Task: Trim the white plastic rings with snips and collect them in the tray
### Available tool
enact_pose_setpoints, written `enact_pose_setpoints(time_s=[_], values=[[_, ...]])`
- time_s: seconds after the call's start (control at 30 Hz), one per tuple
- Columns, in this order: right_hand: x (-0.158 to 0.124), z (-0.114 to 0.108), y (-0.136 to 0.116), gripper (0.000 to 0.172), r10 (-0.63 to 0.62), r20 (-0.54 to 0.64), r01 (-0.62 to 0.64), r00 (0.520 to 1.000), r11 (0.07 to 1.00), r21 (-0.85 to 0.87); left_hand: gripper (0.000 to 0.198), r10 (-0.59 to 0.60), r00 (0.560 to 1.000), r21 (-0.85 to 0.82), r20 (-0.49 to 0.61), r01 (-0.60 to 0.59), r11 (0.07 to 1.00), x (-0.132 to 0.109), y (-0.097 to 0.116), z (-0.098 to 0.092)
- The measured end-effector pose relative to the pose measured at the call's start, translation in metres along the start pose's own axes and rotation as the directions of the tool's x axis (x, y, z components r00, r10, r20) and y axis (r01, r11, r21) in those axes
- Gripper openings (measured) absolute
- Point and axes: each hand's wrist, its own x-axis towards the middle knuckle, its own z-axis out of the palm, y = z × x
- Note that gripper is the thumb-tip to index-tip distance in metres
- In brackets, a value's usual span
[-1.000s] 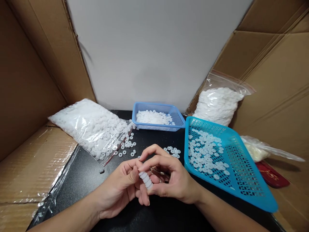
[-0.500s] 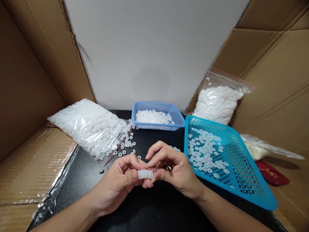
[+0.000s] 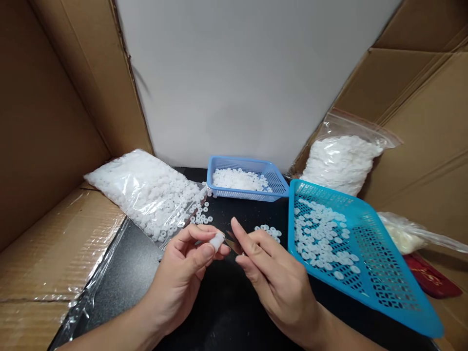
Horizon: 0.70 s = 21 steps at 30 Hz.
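My left hand (image 3: 183, 273) pinches a short stack of white plastic rings (image 3: 217, 241) between thumb and fingertips, over the black table (image 3: 120, 278). My right hand (image 3: 278, 280) is just right of the stack, fingers extended, with thin metal tweezers (image 3: 231, 239) held under the index finger and pointing at the stack. Loose white rings (image 3: 268, 230) lie on the table behind my hands.
A large clear bag of white rings (image 3: 146, 190) lies at the left. A small blue basket (image 3: 272, 179) with rings stands at the back. A tilted turquoise basket (image 3: 395, 273) holds several rings at the right. Another full bag (image 3: 343, 161) leans on cardboard.
My left hand has lifted and turned the ring stack so that it points away. My right hand has opened out and slid back from the stack. The view shifted slightly left.
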Motion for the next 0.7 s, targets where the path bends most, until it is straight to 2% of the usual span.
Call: enact_pose_setpoints(time_s=[0.27,0.7], values=[[-0.0028,0.0042,-0.0044,0.059,-0.092,0.029,0.095,0.995,0.983,-0.159,0.019,0.097,0.995,-0.002,-0.023,-0.097,0.995,-0.0035,-0.0021,-0.001],[-0.0001,0.0035,-0.0057,0.062,-0.124,0.034,0.128,0.992,0.968,-0.218,0.022,0.148,0.988,0.077,-0.047,-0.144,0.987,-0.004,-0.0057,-0.0011]])
